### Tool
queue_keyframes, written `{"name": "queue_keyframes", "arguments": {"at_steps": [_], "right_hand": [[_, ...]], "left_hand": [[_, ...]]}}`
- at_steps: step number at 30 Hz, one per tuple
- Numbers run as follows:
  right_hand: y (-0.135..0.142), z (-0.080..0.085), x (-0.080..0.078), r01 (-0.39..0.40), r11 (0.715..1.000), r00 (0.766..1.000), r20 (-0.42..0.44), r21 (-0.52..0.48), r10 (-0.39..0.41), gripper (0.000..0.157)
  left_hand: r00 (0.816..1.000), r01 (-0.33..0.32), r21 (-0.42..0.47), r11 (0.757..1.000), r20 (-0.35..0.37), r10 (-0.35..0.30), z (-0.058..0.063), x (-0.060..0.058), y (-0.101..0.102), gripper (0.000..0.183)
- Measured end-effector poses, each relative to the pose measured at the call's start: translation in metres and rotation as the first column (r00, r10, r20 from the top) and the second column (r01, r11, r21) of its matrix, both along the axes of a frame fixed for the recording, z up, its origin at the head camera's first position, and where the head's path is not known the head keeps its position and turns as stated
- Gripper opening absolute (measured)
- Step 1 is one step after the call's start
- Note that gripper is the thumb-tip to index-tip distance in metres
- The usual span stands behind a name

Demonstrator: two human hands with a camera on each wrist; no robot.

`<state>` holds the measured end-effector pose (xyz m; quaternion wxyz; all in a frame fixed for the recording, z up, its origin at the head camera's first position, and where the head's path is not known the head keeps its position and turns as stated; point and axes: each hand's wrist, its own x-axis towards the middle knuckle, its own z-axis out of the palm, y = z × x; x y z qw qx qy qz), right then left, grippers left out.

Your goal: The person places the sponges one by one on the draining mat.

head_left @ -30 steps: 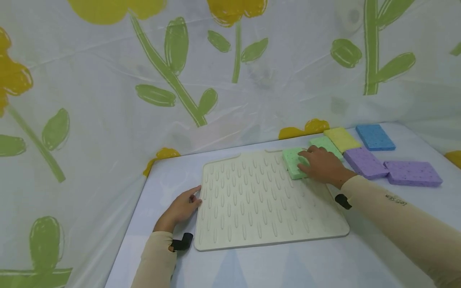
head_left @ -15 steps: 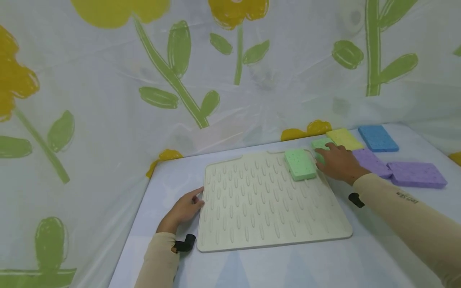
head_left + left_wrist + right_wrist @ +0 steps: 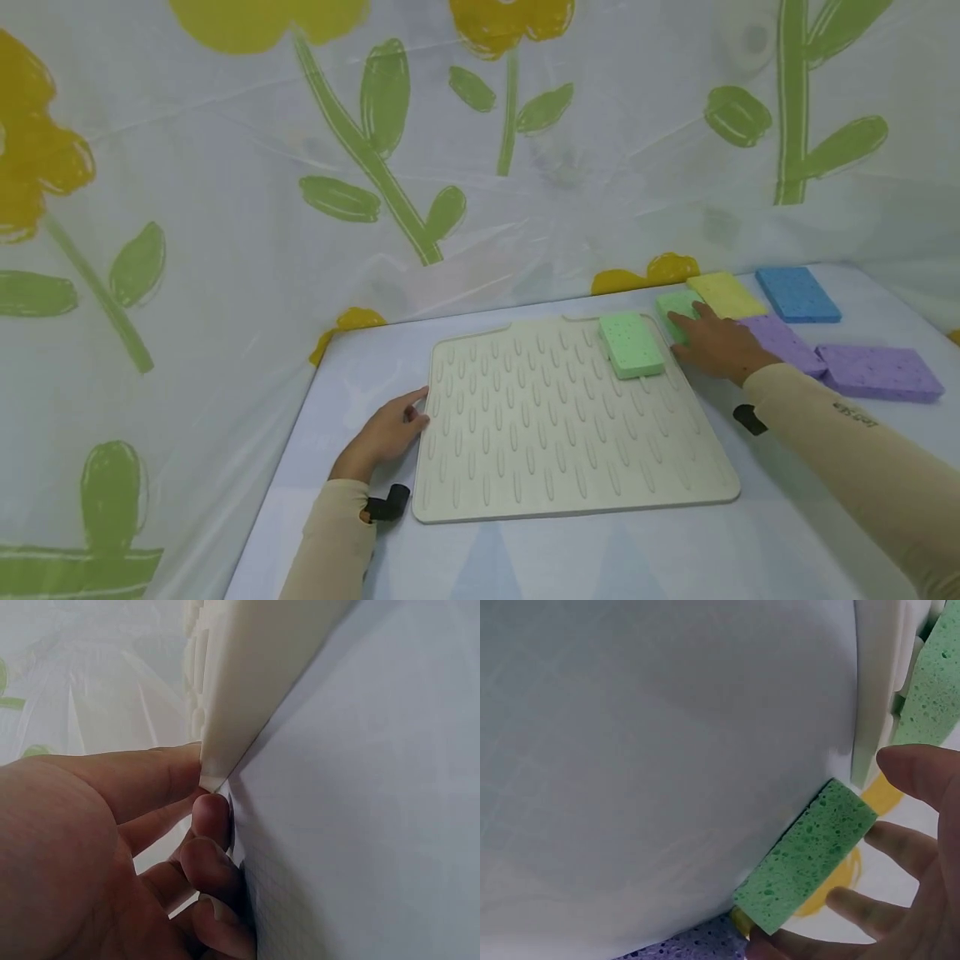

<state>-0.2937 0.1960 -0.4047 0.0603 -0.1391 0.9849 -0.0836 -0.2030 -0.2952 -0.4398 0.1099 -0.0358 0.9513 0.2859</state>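
Observation:
A cream ribbed mat (image 3: 540, 442) lies on the white-covered table. My left hand (image 3: 382, 432) rests at its left edge; in the left wrist view the thumb (image 3: 161, 780) touches the mat's side and the other fingers lie loosely bent on the tabletop. One light green sponge (image 3: 632, 348) sits on the mat's far right corner. Just beyond that corner, my right hand (image 3: 718, 346) reaches over a second green sponge (image 3: 675, 305). Seen from the right wrist, its fingers (image 3: 866, 909) spread along this sponge's far side, while the thumb (image 3: 919, 772) stands apart from it.
Right of the green sponges are a yellow sponge (image 3: 726, 295), a blue sponge (image 3: 798, 294) and two purple ones, a nearer purple sponge (image 3: 879, 372) and another purple sponge (image 3: 780, 340) partly behind my right hand. A flower-printed curtain (image 3: 570, 217) hangs behind the table.
My right hand has let go of the green sponge on the mat and moved right to the second green sponge. The left hand stays at the mat's edge.

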Motion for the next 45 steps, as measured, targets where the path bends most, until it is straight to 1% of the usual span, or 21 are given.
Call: {"name": "queue_keyframes", "arguments": {"at_steps": [3, 8, 11, 16, 21, 32, 36, 39, 45], "right_hand": [[-0.001, 0.000, -0.001, 0.000, 1.000, 1.000, 0.013, -0.004, 0.000, 0.063], [-0.003, -0.001, -0.001, -0.007, 1.000, 1.000, 0.004, 0.010, 0.007, 0.061], [-0.002, -0.002, -0.001, 0.002, 1.000, 1.000, 0.002, 0.009, -0.002, 0.060], [-0.001, -0.003, -0.001, -0.002, 1.000, 1.000, -0.014, 0.007, 0.002, 0.059], [0.000, -0.003, -0.002, -0.016, 1.000, 0.999, -0.034, 0.021, 0.017, 0.058], [0.000, -0.009, -0.005, 0.007, 0.999, 0.996, -0.093, 0.041, -0.003, 0.049], [-0.001, -0.005, -0.006, 0.030, 0.999, 0.996, -0.086, 0.028, -0.027, 0.048], [-0.002, 0.001, -0.006, 0.049, 0.999, 0.995, -0.083, 0.001, -0.049, 0.048], [-0.005, 0.011, -0.005, 0.060, 0.998, 0.993, -0.103, -0.028, -0.062, 0.047]], "left_hand": [[1.000, -0.004, -0.004, 1.000, 0.004, 0.004, 0.001, 0.000, -0.001, 0.055], [1.000, -0.009, 0.000, 1.000, 0.014, 0.009, 0.001, 0.001, -0.002, 0.056], [1.000, -0.007, 0.005, 1.000, 0.013, 0.007, 0.001, 0.001, -0.002, 0.056], [1.000, -0.002, 0.010, 1.000, 0.005, 0.002, 0.002, -0.001, -0.003, 0.056], [1.000, -0.002, 0.011, 1.000, 0.012, 0.002, 0.002, -0.001, -0.003, 0.056], [1.000, 0.013, 0.019, 1.000, 0.013, -0.013, 0.002, -0.002, -0.003, 0.056], [1.000, 0.020, 0.022, 1.000, 0.010, -0.021, 0.002, -0.003, -0.002, 0.055], [1.000, 0.021, 0.021, 1.000, 0.010, -0.021, 0.003, -0.003, -0.002, 0.056], [1.000, 0.012, 0.023, 1.000, 0.018, -0.013, 0.004, -0.004, -0.002, 0.056]]}}
